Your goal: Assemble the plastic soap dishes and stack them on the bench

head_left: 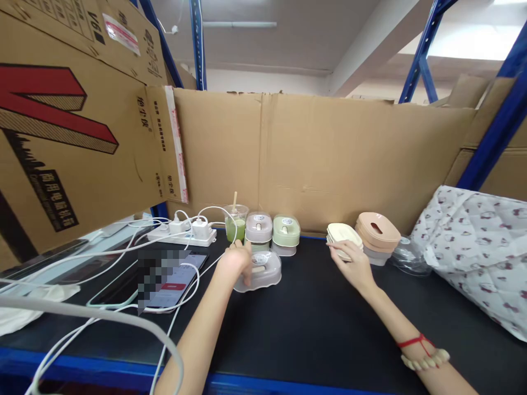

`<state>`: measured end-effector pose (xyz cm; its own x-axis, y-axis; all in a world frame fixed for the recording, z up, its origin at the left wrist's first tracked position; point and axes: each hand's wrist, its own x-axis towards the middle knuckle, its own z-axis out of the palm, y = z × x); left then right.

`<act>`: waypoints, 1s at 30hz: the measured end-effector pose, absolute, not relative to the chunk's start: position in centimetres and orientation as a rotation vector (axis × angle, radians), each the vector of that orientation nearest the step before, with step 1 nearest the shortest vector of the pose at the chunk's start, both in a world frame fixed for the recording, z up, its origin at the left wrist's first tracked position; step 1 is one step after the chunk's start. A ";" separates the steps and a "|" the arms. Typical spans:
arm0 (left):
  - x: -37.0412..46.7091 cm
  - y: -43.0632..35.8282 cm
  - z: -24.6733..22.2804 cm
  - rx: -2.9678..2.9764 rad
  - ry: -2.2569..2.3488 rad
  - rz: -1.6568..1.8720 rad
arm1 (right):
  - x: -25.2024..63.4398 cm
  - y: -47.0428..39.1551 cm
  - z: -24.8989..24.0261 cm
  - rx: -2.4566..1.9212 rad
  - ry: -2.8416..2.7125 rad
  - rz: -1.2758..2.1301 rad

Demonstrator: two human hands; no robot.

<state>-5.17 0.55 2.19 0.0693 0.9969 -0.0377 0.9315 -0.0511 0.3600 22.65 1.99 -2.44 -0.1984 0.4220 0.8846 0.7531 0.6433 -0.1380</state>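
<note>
My left hand (pixel 237 263) is at the left side of a clear-lidded box (pixel 265 270) on the black table, its fingers bent down beside it; what they grip, if anything, is hidden. Behind that box stand a lilac-lidded box (pixel 258 226) and a green-lidded box (pixel 286 229), each with a round label. To the right, my right hand (pixel 354 264) touches the front and left edge of a stack of cream lids (pixel 343 235), with the thumb and fingers around it. Beside that stack are peach lids (pixel 379 233) piled over a greyish base.
A cup of green drink (pixel 236 226) and a white power strip (pixel 185 236) stand at the back left. Cables loop over phones (pixel 177 288). Clear lids (pixel 409 257) and a patterned quilted cloth (pixel 477 252) lie at the right. Cardboard (pixel 313 159) walls the back.
</note>
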 end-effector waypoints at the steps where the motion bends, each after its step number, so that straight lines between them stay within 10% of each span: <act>1: -4.9 0.2 2.3 2.062 1.929 0.203 | 22.1 1.6 -2.4 -0.906 -1.892 -0.336; 10: -1.8 0.0 1.7 2.173 1.419 0.138 | 19.7 -0.4 -2.7 -0.879 -2.413 0.219; 30: 1.2 0.1 -1.6 2.088 1.572 -0.005 | 21.8 1.8 -3.1 -0.860 -1.907 0.313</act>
<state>1.18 0.11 -1.64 0.3259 0.8945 -0.3060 0.8965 -0.1898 0.4002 21.81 1.76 -3.10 -0.2666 0.6832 0.6798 0.4297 0.7156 -0.5507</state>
